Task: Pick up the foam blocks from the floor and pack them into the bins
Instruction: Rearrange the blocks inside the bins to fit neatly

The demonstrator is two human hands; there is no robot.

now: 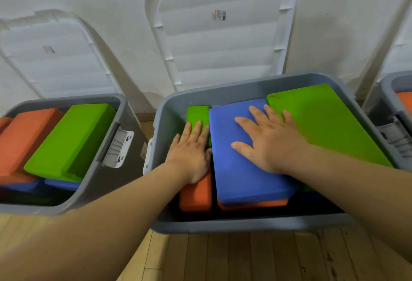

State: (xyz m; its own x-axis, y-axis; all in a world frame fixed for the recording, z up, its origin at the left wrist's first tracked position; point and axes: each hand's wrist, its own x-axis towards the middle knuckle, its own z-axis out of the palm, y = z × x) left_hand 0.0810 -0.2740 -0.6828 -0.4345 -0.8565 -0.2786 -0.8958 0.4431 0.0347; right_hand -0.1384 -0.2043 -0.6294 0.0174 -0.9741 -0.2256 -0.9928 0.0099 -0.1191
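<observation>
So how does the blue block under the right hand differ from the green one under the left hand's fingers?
The blue block shows its broad face, with the right hand spread flat on it. The green block shows only a narrow face, under the fingertips of the left hand. Both sit side by side in the middle bin.

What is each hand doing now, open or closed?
Left hand: open, fingers flat on the small green block.
Right hand: open, flat on the blue block.
</observation>
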